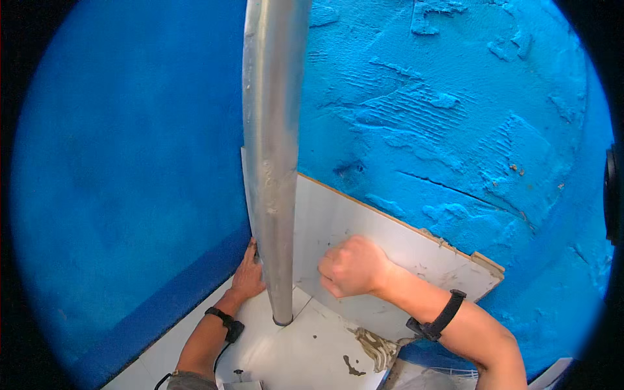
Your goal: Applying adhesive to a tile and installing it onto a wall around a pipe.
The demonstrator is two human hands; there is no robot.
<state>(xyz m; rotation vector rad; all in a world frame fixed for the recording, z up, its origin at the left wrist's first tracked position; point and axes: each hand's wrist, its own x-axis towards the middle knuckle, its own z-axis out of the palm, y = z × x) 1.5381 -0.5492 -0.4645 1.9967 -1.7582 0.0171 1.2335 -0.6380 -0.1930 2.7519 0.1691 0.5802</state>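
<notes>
A grey metal pipe [272, 162] runs from the top of the picture down to a white tiled surface [260, 331]. Behind it, a large white tile [416, 250] stands upright against the rough blue wall, with mortar along its upper edge. My right hand [353, 266] is curled into a fist at the face of this tile, with nothing visible in it. Left of the pipe, my left hand [247, 276] lies with fingers stretched upward at a narrow white tile strip beside the smooth blue wall. Part of that strip is hidden by the pipe.
Smooth blue wall [136, 162] fills the left side, with a darker band at its foot. Ridged blue plaster [442, 110] covers the right wall. Wet mortar [375, 350] is smeared on the white surface near its right edge. A small dark-topped object [239, 373] sits at the bottom.
</notes>
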